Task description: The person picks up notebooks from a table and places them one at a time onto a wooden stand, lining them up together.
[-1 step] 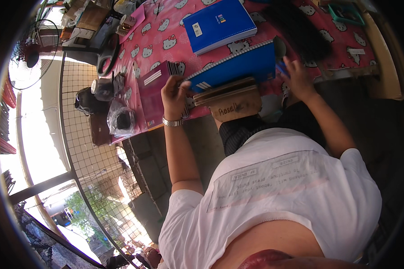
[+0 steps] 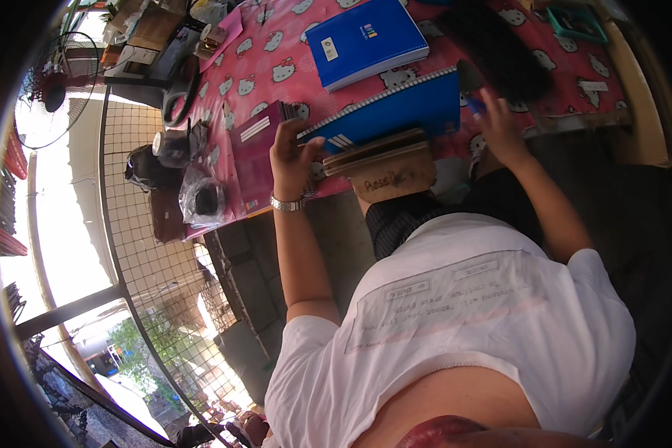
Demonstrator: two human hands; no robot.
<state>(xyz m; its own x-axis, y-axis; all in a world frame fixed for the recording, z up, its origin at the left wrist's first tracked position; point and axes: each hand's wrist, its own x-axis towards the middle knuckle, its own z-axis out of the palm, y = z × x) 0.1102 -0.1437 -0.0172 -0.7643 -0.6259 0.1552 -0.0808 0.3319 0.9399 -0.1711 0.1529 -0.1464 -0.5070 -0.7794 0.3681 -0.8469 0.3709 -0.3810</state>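
Observation:
A blue spiral-bound notebook (image 2: pixel 403 108) stands tilted at the table's near side, its white binding along the top edge. My left hand (image 2: pixel 291 153), with a metal watch at the wrist, pinches its left corner between thumb and fingers. Off the notebook's right end, my right hand (image 2: pixel 502 133) is raised, its fingers closed on a small blue thing (image 2: pixel 476 107) whose kind I cannot make out. In front of the notebook, a brown wooden holder (image 2: pixel 394 178) with handwriting on it stands at the table edge above my lap.
A stack of blue notebooks (image 2: pixel 369 45) lies farther back on the pink patterned tablecloth (image 2: pixel 282 71). Purple notebooks (image 2: pixel 257 160) are at the left, beside a plastic-wrapped black roll (image 2: pixel 204 200). A dark bundle (image 2: pixel 496 52) and a green tray (image 2: pixel 577 25) are at the right.
My right hand has shifted slightly toward the right and down, away from the notebook's end. My left hand and the notebook have barely moved.

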